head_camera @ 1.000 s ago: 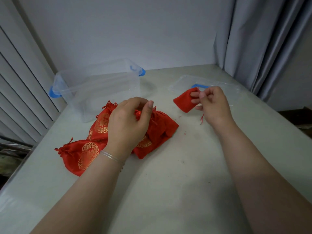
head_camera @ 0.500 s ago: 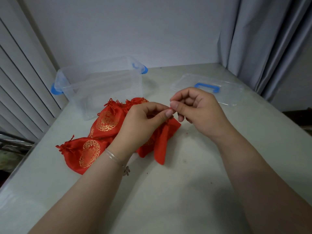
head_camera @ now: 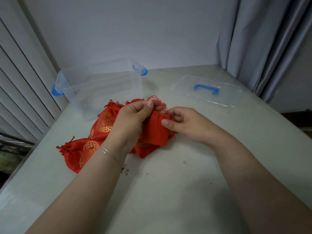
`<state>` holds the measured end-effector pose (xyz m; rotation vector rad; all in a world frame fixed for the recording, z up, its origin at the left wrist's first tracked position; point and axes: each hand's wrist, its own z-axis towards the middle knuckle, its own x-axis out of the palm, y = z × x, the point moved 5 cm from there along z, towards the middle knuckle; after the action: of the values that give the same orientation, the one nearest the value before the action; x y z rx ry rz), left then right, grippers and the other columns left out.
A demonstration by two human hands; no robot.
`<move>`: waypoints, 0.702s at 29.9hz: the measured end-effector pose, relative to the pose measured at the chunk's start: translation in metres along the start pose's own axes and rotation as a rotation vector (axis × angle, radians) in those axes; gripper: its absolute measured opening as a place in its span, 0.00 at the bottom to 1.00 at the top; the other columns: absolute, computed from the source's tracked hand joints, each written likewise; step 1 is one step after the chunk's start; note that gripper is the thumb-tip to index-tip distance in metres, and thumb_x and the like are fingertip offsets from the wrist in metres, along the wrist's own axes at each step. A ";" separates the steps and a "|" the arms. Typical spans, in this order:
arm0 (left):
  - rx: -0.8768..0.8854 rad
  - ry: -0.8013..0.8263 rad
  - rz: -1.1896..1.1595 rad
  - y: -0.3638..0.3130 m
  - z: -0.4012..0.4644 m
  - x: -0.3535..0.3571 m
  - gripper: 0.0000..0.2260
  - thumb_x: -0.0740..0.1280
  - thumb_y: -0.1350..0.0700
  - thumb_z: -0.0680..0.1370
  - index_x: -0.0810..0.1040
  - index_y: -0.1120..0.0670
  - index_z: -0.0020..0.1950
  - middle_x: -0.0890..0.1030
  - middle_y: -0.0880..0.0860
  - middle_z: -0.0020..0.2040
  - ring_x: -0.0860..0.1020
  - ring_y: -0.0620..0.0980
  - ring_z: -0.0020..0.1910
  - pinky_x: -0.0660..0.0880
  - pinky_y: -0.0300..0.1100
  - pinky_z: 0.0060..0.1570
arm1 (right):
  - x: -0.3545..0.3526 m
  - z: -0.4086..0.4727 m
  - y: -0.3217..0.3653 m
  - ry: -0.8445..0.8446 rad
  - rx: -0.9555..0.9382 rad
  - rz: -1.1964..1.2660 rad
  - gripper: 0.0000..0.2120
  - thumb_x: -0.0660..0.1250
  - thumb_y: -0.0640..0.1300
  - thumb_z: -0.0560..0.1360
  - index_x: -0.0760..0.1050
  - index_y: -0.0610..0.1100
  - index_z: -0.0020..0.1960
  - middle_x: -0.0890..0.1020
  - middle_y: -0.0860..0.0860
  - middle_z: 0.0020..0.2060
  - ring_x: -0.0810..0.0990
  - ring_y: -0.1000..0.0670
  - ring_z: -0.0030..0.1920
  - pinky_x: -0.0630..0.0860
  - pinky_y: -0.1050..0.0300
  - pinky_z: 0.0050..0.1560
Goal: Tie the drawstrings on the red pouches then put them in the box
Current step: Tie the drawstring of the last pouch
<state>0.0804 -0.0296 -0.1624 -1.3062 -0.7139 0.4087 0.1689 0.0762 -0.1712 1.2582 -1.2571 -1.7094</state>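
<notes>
A small plain red pouch (head_camera: 156, 130) hangs between my hands above the table's middle. My left hand (head_camera: 133, 115) pinches its red drawstring (head_camera: 156, 99) at the gathered neck. My right hand (head_camera: 183, 123) grips the pouch's upper right side with thumb and curled fingers. Beneath my hands lies a pile of red pouches with gold patterns (head_camera: 104, 122); one more of them (head_camera: 79, 150) lies to the front left, its neck gathered. The clear plastic box (head_camera: 101, 88) with blue latches stands open at the back left, with nothing visible inside.
The box's clear lid (head_camera: 206, 90) with a blue handle lies flat at the back right. A grey curtain (head_camera: 263, 44) hangs at the right, slatted blinds (head_camera: 22, 92) at the left. The table edge (head_camera: 18, 168) runs along the left.
My right hand carried the small pouch from beside the lid to the middle, where my left hand met it. The left hand has now drawn the string upward, and the right grips the pouch.
</notes>
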 end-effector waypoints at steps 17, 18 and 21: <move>0.001 -0.318 0.285 0.000 0.006 -0.028 0.16 0.58 0.54 0.82 0.81 0.55 0.40 0.83 0.53 0.35 0.81 0.48 0.34 0.79 0.39 0.35 | -0.036 -0.008 0.019 -0.530 -0.265 0.329 0.12 0.63 0.39 0.77 0.74 0.41 0.35 0.79 0.51 0.30 0.77 0.52 0.34 0.76 0.59 0.34; -0.010 -0.303 0.257 0.001 0.007 -0.026 0.16 0.58 0.55 0.82 0.80 0.56 0.40 0.82 0.52 0.33 0.80 0.46 0.31 0.79 0.37 0.32 | -0.037 -0.008 0.020 -0.527 -0.308 0.429 0.12 0.63 0.38 0.76 0.76 0.42 0.34 0.81 0.51 0.32 0.79 0.51 0.37 0.77 0.58 0.37; -0.048 -0.274 0.152 0.006 0.008 -0.021 0.16 0.58 0.56 0.82 0.78 0.57 0.39 0.80 0.51 0.28 0.78 0.45 0.27 0.79 0.37 0.30 | -0.035 -0.009 0.023 -0.437 -0.386 0.718 0.13 0.60 0.38 0.76 0.75 0.43 0.34 0.83 0.46 0.37 0.82 0.46 0.45 0.78 0.54 0.45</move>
<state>0.0602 -0.0357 -0.1724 -1.3690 -0.8594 0.7064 0.1879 0.0973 -0.1388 0.1560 -1.3122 -1.5922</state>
